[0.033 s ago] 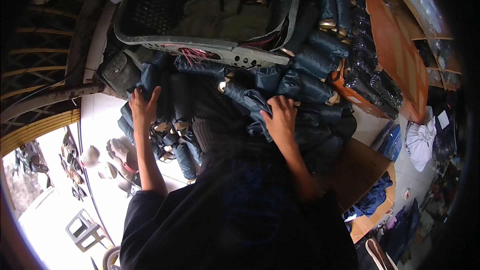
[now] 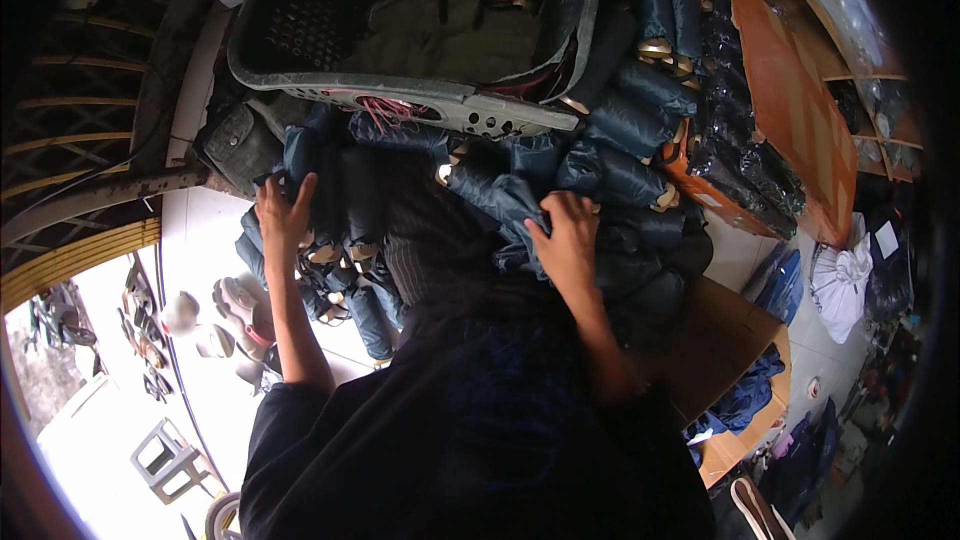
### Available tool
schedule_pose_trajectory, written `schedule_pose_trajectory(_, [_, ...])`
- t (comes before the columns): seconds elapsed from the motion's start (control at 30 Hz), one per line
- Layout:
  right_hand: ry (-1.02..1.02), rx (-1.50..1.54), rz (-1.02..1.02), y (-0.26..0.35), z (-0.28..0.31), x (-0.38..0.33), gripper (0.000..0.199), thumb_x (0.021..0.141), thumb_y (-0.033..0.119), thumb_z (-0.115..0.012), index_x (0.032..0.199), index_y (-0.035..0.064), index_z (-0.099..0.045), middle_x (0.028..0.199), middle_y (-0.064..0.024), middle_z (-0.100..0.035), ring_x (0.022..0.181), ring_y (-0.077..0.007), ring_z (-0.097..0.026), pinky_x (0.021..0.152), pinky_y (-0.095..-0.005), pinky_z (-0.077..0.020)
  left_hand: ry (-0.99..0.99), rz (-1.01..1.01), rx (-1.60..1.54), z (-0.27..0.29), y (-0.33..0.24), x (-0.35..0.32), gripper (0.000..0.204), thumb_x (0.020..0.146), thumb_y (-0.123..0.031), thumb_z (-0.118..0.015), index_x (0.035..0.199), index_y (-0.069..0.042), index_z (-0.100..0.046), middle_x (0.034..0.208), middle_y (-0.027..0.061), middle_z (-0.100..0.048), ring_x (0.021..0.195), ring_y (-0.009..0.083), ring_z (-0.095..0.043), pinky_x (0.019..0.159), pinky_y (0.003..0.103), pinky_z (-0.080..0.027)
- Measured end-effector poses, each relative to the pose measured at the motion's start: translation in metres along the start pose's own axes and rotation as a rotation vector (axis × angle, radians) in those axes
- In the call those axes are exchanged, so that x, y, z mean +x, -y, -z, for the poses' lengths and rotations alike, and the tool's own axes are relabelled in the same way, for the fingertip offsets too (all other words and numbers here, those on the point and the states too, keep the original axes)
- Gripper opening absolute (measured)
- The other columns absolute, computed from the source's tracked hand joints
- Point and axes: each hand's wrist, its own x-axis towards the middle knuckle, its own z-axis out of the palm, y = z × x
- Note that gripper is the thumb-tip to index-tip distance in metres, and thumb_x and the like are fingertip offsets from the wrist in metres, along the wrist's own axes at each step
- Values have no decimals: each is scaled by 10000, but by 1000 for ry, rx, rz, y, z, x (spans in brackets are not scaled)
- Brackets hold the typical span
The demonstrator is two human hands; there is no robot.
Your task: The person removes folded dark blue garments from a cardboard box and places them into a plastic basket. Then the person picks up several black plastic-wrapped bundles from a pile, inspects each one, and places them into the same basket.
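Many blue rolls (image 2: 632, 128) look finished; looser bundle (image 2: 512, 200) remains, my right hand (image 2: 569, 237) pinching it; can't tell left hand (image 2: 284, 220) grip.

Pale floor tiles (image 2: 735, 258) show around the dark plastic basket (image 2: 450, 105), though what the basket itself rests on is hidden. On the tiles, dark blue wrapped bundles (image 2: 370, 325) lie on the basket's near side, toward its left. To the basket's right stands an orange-brown carton (image 2: 800, 120), with a knotted white bag (image 2: 843, 285) and an open cardboard box (image 2: 720, 345) nearer the person than the basket
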Motion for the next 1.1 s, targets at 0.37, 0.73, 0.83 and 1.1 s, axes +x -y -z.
schedule_pose_trajectory(0.37, [-99, 883, -309, -28, 91, 16, 231, 882, 149, -662, 1018, -18, -579, 851, 13, -596, 773, -48, -498, 678, -222, -434, -297, -351, -411, 25, -90, -38, 119, 868, -90, -625, 940, 0, -655, 860, 126, -656, 812, 235, -624, 733, 342, -482])
schedule_pose_trajectory(0.73, [241, 888, -72, 21, 85, 10, 256, 915, 149, -607, 743, -31, -544, 634, 21, -459, 616, -66, -404, 545, -262, -337, 713, -192, -1265, 13, -201, -111, 181, 896, -62, -639, 1040, 42, -603, 851, 39, -654, 805, 49, -553, 712, 212, -468])
schedule_pose_trajectory(0.83, [193, 1188, -73, 3, 78, 3, 265, 878, 162, -643, 1011, -67, -623, 732, 25, -548, 686, -53, -455, 608, -240, -363, 696, -389, -1338, 44, -224, -94, 206, 895, -67, -643, 1067, 37, -599, 933, 50, -646, 867, 68, -566, 761, 221, -466])
schedule_pose_trajectory(1.1, [-331, 1409, -334, -12, 110, 59, 328, 903, 102, -581, 1196, -45, -561, 1071, -58, -609, 1012, -128, -542, 909, -259, -392, 474, -723, -847, 31, -353, 137, 267, 916, -204, -594, 1089, -1, -585, 813, 86, -647, 715, 104, -600, 646, 261, -486])
